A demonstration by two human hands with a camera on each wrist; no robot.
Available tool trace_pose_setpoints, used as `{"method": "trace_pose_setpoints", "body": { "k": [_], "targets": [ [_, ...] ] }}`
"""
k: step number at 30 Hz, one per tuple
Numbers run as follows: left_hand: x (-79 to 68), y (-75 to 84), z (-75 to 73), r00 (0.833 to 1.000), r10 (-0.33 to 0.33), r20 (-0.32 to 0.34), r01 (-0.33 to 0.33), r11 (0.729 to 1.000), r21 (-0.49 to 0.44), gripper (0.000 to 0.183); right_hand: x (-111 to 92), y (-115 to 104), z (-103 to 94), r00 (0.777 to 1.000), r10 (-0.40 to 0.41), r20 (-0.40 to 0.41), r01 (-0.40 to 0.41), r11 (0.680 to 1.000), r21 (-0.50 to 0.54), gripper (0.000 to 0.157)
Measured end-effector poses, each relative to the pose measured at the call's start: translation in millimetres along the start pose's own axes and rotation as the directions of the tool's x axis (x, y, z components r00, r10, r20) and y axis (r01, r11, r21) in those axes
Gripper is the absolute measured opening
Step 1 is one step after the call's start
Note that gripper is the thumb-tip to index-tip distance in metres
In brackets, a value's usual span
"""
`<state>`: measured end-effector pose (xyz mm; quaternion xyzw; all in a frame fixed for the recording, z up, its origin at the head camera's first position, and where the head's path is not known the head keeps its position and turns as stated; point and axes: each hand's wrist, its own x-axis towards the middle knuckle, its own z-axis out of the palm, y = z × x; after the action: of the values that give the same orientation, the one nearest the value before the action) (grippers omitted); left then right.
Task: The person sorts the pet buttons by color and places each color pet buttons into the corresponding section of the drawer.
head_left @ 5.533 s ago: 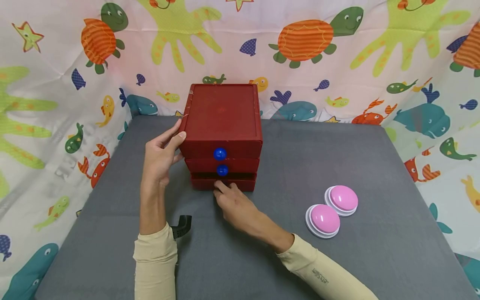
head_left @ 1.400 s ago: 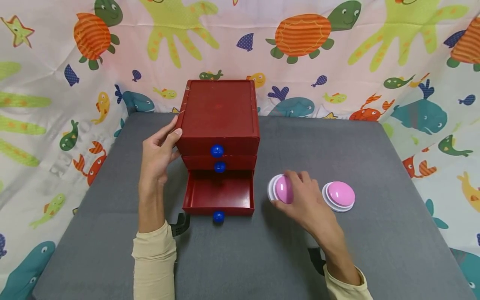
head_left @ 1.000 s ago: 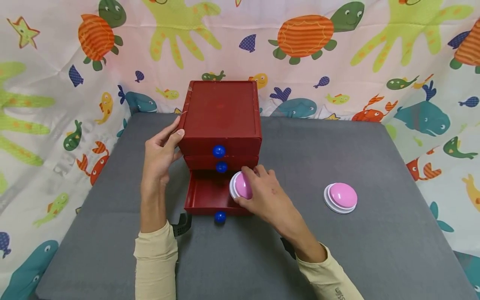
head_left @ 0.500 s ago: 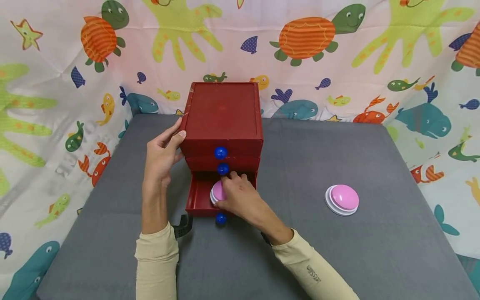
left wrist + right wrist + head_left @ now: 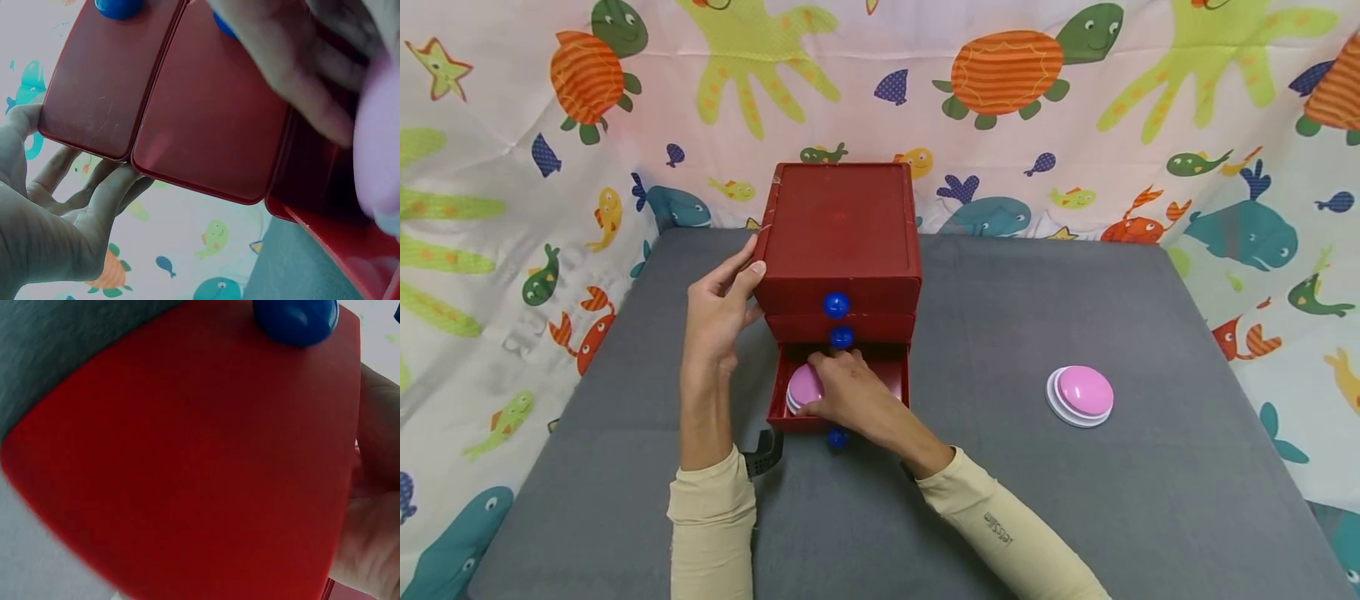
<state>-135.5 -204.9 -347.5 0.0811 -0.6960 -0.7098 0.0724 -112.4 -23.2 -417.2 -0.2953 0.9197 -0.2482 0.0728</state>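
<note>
A red drawer cabinet (image 5: pixel 842 221) with blue knobs stands on the table, its bottom drawer (image 5: pixel 805 424) pulled out. My right hand (image 5: pixel 853 396) holds a pink push button (image 5: pixel 805 386) with a white base inside that drawer, at the left part. Its fingers and thumb hide much of the button. My left hand (image 5: pixel 715 317) rests on the cabinet's left side, thumb at the upper front corner and fingers along the side wall. In the left wrist view the button (image 5: pixel 381 144) shows at the edge. The drawer's front (image 5: pixel 187 456) fills most of the right wrist view.
Another pink push button (image 5: pixel 1085 393) sits on the grey tabletop (image 5: pixel 985 317) to the right. A curtain (image 5: pixel 880 83) with printed sea animals hangs behind and along the sides. The two upper drawers are closed.
The bottom drawer was pulled out. My right hand took a pink button from the table, brought it left into the drawer and shifted it further left. My left hand stayed at the cabinet.
</note>
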Motion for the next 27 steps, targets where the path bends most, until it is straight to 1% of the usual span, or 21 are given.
{"method": "trace_pose_setpoints", "body": {
  "k": [6, 12, 16, 18, 22, 27],
  "targets": [
    [-1.7, -1.7, -0.9, 1.0, -0.002, 0.022, 0.002, 1.0, -0.009, 0.045, 2.5, -3.7, 4.2, 1.0, 0.006, 0.009, -0.006, 1.0, -0.026, 0.034],
    [-2.5, -0.7, -2.0, 1.0, 0.011, 0.008, -0.011, 1.0, 0.0, 0.045, -0.6, -4.4, -0.4, 0.999, 0.004, 0.04, -0.004, 1.0, -0.012, 0.04],
    [-1.3, -0.1, -1.3, 1.0, 0.015, 0.007, -0.015, 1.0, 0.013, 0.045, -7.9, -8.0, -6.8, 0.999, 0.026, 0.046, -0.024, 0.999, -0.036, 0.044],
    [-1.2, 0.4, -1.3, 1.0, 0.013, 0.004, -0.013, 1.0, 0.019, 0.046, -13.9, -10.1, -11.9, 0.998, 0.038, 0.041, -0.035, 0.997, -0.064, 0.044],
    [-1.7, 2.6, -1.0, 1.0, -0.004, -0.004, 0.004, 1.0, 0.009, 0.047, -31.1, -11.7, -25.8, 0.999, 0.051, 0.005, -0.05, 0.995, -0.088, 0.044],
    [-1.1, 4.0, -0.3, 1.0, -0.012, -0.01, 0.012, 1.0, 0.002, 0.046, -57.9, -8.2, -45.6, 0.993, 0.064, -0.1, -0.071, 0.995, -0.073, 0.045]
  ]
}}
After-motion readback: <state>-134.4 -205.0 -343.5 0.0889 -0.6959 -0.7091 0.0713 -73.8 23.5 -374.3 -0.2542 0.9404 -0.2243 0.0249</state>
